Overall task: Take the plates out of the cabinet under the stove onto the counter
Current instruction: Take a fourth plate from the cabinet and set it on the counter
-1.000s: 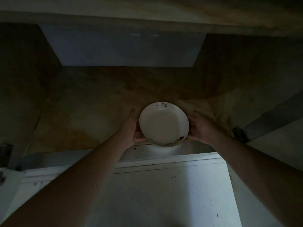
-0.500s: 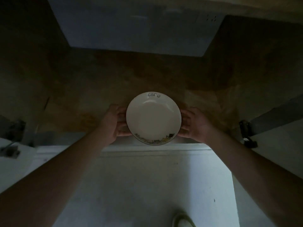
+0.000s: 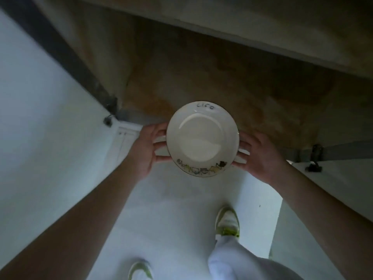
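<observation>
Both hands, left hand (image 3: 148, 147) and right hand (image 3: 260, 156), gripped the plate (image 3: 202, 139) at opposite rims; stiff, glazed, breakable, probably slippery.

the only readable text is the word "life", handwritten in dark letters on the far rim of the white plate (image 3: 202, 139). it reads right way up from the camera. the near rim of the same plate carries a band of small coloured drawings, but no letters can be made out among them. no other writing, brand, number or sign can be read anywhere else in view.
</observation>
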A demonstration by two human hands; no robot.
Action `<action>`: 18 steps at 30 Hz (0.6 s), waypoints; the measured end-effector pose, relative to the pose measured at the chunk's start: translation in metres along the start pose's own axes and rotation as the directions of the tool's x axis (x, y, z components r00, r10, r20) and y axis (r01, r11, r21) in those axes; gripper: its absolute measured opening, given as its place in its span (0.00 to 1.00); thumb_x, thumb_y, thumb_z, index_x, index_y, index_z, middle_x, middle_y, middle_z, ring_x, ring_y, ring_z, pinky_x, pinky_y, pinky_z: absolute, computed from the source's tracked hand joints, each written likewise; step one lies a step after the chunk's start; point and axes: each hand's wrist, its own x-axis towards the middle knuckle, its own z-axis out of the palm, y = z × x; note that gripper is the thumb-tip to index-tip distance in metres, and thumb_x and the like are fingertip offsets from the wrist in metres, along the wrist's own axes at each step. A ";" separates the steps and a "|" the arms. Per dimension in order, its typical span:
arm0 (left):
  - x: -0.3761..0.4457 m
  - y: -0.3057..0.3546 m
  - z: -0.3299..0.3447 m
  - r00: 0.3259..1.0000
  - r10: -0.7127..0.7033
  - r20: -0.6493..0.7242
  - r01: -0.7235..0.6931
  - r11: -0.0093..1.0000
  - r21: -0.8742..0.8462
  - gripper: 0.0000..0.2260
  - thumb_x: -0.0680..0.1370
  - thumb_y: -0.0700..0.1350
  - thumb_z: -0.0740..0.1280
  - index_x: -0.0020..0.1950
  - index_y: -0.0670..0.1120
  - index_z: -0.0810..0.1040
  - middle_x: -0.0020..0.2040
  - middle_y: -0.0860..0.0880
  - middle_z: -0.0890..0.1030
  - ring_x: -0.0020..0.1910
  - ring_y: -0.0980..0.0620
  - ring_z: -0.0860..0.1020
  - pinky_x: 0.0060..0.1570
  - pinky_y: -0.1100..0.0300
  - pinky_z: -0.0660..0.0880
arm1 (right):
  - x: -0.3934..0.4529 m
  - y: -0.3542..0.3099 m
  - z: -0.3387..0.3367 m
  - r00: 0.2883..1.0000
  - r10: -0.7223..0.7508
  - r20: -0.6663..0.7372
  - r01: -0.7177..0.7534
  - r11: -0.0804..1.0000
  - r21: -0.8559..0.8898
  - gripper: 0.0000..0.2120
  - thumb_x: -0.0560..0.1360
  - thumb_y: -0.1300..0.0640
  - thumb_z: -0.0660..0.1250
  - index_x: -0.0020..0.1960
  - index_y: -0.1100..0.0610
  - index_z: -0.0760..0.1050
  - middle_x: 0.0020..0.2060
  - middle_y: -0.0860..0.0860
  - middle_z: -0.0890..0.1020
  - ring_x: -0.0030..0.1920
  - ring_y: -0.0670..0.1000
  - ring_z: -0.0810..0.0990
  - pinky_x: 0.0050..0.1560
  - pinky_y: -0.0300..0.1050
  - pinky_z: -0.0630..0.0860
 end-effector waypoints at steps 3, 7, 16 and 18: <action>-0.048 0.003 -0.013 1.000 -0.010 0.003 0.010 0.999 -0.034 0.19 0.82 0.55 0.51 0.62 0.48 0.76 0.61 0.46 0.78 0.59 0.41 0.77 0.50 0.42 0.78 | -0.046 0.000 0.014 0.999 0.032 0.012 -0.032 0.999 -0.024 0.19 0.79 0.43 0.55 0.60 0.48 0.80 0.61 0.52 0.79 0.64 0.57 0.75 0.53 0.59 0.77; -0.113 0.016 -0.031 0.996 -0.086 -0.025 0.085 0.995 -0.057 0.23 0.83 0.55 0.47 0.64 0.48 0.77 0.61 0.46 0.78 0.59 0.43 0.77 0.48 0.45 0.78 | -0.108 0.004 0.033 0.994 0.110 0.001 -0.110 0.994 -0.009 0.19 0.79 0.43 0.54 0.59 0.47 0.81 0.62 0.51 0.80 0.64 0.56 0.76 0.51 0.58 0.77; -0.280 0.096 -0.060 0.974 -0.186 -0.128 0.174 0.980 -0.099 0.22 0.83 0.56 0.46 0.62 0.52 0.76 0.61 0.49 0.77 0.58 0.45 0.76 0.51 0.46 0.75 | -0.274 -0.012 0.127 0.994 0.112 -0.006 -0.112 0.983 -0.144 0.12 0.79 0.49 0.61 0.53 0.44 0.83 0.55 0.49 0.84 0.59 0.54 0.80 0.56 0.57 0.77; -0.318 0.112 -0.065 0.969 -0.197 -0.150 0.179 0.976 -0.127 0.21 0.82 0.57 0.48 0.62 0.51 0.76 0.60 0.49 0.77 0.56 0.46 0.77 0.50 0.47 0.76 | -0.309 -0.021 0.147 0.996 0.087 -0.031 -0.091 0.980 -0.178 0.11 0.79 0.50 0.61 0.55 0.47 0.81 0.54 0.50 0.83 0.56 0.55 0.81 0.54 0.56 0.79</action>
